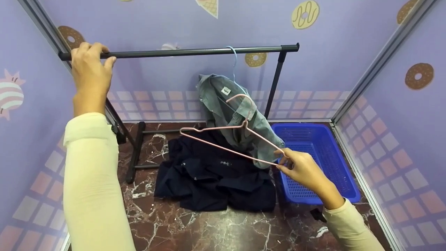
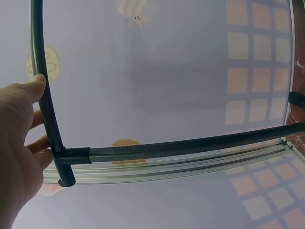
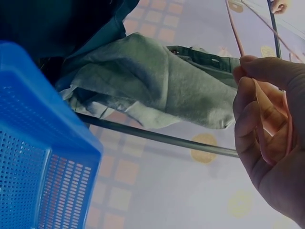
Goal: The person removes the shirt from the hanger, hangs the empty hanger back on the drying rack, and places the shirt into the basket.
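Observation:
My left hand (image 1: 91,69) grips the left end of the black top rail (image 1: 167,53) of a clothes rack. In the left wrist view its thumb lies along the rail (image 2: 47,105) and its fingers curl behind it. My right hand (image 1: 301,169) pinches one end of a pink clothes hanger (image 1: 223,148), which carries nothing. A grey-green shirt (image 1: 217,90) hangs from the rail on a light blue hanger (image 1: 234,62), behind the pink one. In the right wrist view, the shirt's sleeve (image 3: 152,81) is left of my right hand (image 3: 276,129).
Dark navy clothing (image 1: 216,181) lies heaped on the brown marbled floor (image 1: 209,230) below the rail. A blue perforated plastic basket (image 1: 334,167) stands to the right, beside the wall. The rack's right post (image 1: 275,83) and left foot (image 1: 135,153) flank the clothes; purple printed walls enclose the space.

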Available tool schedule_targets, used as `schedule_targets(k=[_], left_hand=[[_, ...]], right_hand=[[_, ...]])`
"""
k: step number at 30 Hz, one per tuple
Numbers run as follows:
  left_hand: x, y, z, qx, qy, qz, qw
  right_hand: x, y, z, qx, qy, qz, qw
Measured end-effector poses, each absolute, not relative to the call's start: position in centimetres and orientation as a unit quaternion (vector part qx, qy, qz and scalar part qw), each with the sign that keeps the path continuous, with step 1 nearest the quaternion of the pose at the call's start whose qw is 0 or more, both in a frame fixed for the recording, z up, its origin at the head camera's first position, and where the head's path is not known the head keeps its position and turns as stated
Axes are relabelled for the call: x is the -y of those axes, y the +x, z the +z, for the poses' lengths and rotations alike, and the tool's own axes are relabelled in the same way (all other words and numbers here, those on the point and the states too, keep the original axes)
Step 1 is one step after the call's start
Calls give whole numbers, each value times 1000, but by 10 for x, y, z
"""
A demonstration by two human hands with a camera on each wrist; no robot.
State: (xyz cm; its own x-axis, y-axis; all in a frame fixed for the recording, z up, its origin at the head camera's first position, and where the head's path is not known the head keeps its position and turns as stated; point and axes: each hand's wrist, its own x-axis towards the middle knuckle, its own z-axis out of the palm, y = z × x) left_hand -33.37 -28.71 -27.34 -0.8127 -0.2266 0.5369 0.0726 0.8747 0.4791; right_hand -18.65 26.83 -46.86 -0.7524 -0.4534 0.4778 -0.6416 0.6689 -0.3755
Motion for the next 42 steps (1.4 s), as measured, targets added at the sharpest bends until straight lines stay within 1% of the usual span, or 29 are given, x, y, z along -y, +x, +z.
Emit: schedule_targets(k=[8,17,22,33,42], left_hand=[[285,-333,-274,916,39,-248,313],[282,-335,-272,923,50,-251,286],[282,-334,-271,922,60,-256,284],[281,-336,-274,921,57,-254,291],[284,-337,-275,918,58,-254,299]], right_hand=[[-250,-189,-452,904,285,258,188],[-227,-197,-425,912,268,247,190],[-211,-205,-408,914,264,243,188],[-159,-225,-384,917,274,238,165],[-113,-250,-374,912,289,233,173]])
